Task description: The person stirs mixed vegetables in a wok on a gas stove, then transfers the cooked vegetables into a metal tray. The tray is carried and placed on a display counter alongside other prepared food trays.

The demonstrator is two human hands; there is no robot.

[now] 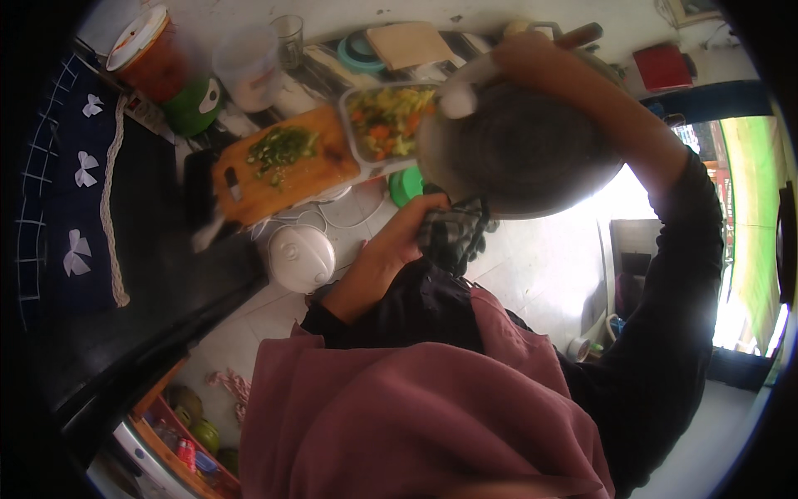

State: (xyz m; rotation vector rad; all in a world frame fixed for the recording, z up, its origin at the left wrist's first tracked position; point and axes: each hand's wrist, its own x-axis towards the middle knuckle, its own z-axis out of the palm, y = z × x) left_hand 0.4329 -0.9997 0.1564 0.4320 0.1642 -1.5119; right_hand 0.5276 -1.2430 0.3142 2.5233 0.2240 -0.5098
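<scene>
My left hand [413,224] is closed round a dark checked cloth [453,235], which meets the near edge of a large grey wok [532,141]. The cloth hides how the edge is gripped. My right arm reaches across the wok, and at its far side my right hand [525,56] is closed on a wooden-handled cooking utensil [582,36]. Its pale rounded head, blurred, appears over the wok's left side. Close by on the left, a clear container [351,133] holds chopped orange and green vegetables. Beside it lies a wooden cutting board [332,170] with chopped greens [284,150].
A green-and-red tub [189,108], a clear plastic jug [247,71] and a glass [288,41] line the back left. A white round-lidded appliance [301,256] stands below the counter. A dark stove-like surface [166,249] lies left; an open drawer [195,432] sits lower left.
</scene>
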